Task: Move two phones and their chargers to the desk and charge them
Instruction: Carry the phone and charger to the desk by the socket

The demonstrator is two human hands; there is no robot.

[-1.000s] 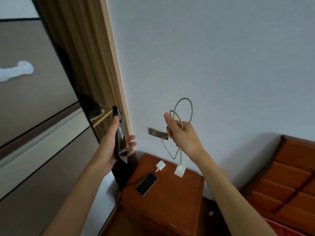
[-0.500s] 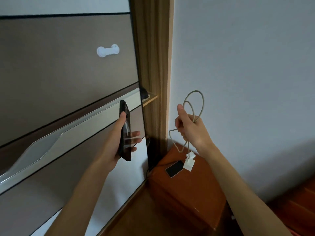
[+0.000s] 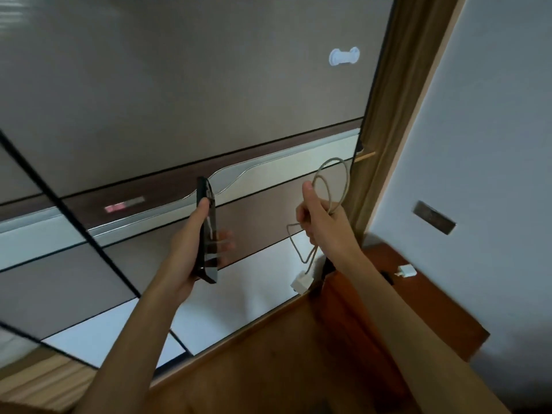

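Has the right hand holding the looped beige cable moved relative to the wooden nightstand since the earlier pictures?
Yes. The right hand with the looped beige cable has swung left, off the wooden nightstand, and is now before the wardrobe door.

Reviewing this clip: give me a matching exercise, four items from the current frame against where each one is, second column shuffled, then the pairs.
Items:
1. dark phone
2. looped cable
3. white plug
4. white handle

Places:
A. lying on the wooden nightstand
B. held in the left hand
C. fixed to the wardrobe door
D. held in the right hand

Pairs: 1-B, 2-D, 3-A, 4-C
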